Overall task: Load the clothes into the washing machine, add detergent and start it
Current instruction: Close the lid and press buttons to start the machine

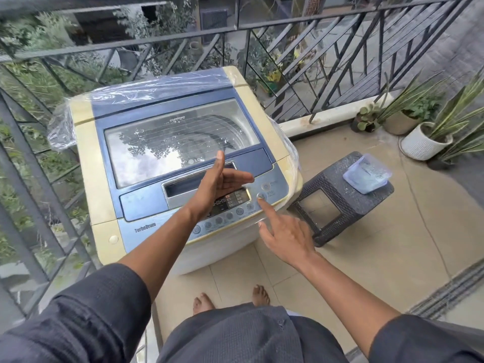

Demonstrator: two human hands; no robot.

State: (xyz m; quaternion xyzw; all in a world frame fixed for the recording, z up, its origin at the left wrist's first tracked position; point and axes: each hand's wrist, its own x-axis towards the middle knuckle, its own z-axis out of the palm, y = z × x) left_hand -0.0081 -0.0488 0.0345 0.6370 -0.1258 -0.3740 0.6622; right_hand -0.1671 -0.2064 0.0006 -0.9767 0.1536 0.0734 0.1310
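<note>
A cream and blue top-loading washing machine (86, 163) stands on the balcony with its glass lid (178, 142) down. Sky and leaves reflect in the glass, so I cannot make out any clothes inside. My right hand (285, 234) points its index finger onto a round button (261, 196) at the right end of the control panel (230, 203). My left hand (220, 179) hovers over the panel's display with straight fingers and holds nothing. A pale blue detergent container (366, 174) sits on a dark plastic stool (337, 197) to the machine's right.
A black metal railing (235, 30) runs close behind and left of the machine. Clear plastic wrap (59, 127) hangs off the machine's back and right corners. Potted plants (424, 137) stand at the far right. My bare feet (230, 299) are on the tiled floor in front.
</note>
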